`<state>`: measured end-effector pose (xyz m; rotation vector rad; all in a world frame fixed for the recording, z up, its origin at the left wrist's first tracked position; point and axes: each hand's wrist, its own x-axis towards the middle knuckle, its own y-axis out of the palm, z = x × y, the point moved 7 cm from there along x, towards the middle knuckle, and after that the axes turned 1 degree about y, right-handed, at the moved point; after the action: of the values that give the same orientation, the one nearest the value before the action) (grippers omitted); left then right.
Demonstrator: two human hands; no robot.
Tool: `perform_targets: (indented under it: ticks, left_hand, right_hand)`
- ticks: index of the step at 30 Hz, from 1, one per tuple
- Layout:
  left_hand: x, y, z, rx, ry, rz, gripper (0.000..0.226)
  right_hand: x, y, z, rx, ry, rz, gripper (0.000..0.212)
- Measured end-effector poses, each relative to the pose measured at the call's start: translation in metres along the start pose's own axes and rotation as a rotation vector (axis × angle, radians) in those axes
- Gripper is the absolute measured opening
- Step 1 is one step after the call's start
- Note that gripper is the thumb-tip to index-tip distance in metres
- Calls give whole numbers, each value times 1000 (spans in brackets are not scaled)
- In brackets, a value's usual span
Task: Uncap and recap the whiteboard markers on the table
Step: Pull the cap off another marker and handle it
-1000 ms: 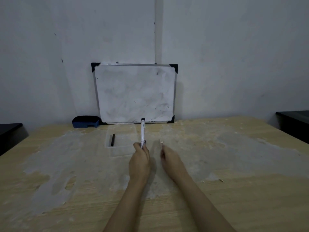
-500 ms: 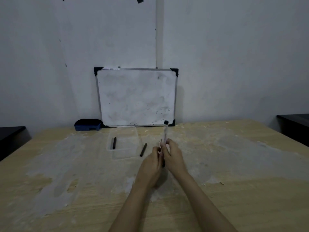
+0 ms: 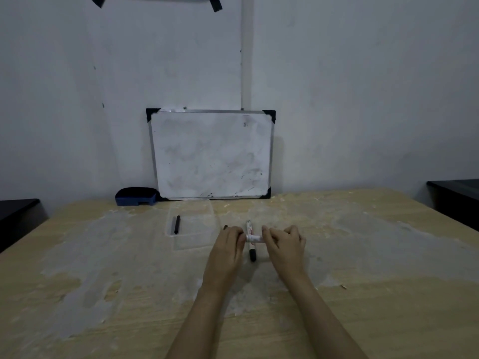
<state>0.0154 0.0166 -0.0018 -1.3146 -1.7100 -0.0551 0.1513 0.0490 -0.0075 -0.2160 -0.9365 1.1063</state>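
A white-barrelled marker [image 3: 253, 238] lies crosswise between my hands, just above the table. My left hand [image 3: 228, 246] grips its left end and my right hand [image 3: 283, 244] pinches its right end. Both ends are hidden in my fingers, so I cannot tell if it is capped. A second white marker [image 3: 251, 251] rests on the table beneath it, with its black cap toward me. A dark marker tip [image 3: 225, 226] peeks out behind my left hand. Another black marker [image 3: 177, 224] lies in a clear plastic tray [image 3: 207, 206] to the left.
A small whiteboard [image 3: 211, 154] leans on the wall at the back of the wooden table [image 3: 363, 294]. A blue eraser [image 3: 136, 196] sits to its left. Dark furniture stands at the left edge [image 3: 18, 211] and right edge [image 3: 456, 195].
One second ago my left hand alone held the marker upright. My right hand then joined it, and the marker has gone from upright to crosswise between both hands. The view tilted upward.
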Motion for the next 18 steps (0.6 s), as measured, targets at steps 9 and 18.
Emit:
perform_targets:
  ticks: [9, 18]
  left_hand:
    - [0, 3, 4, 57, -23, 3, 33]
    - [-11, -2, 43, -293, -632, -73, 36]
  right_hand:
    - [-4, 4, 3, -158, 111, 109, 65]
    - [-4, -34, 8, -418, -23, -297, 43]
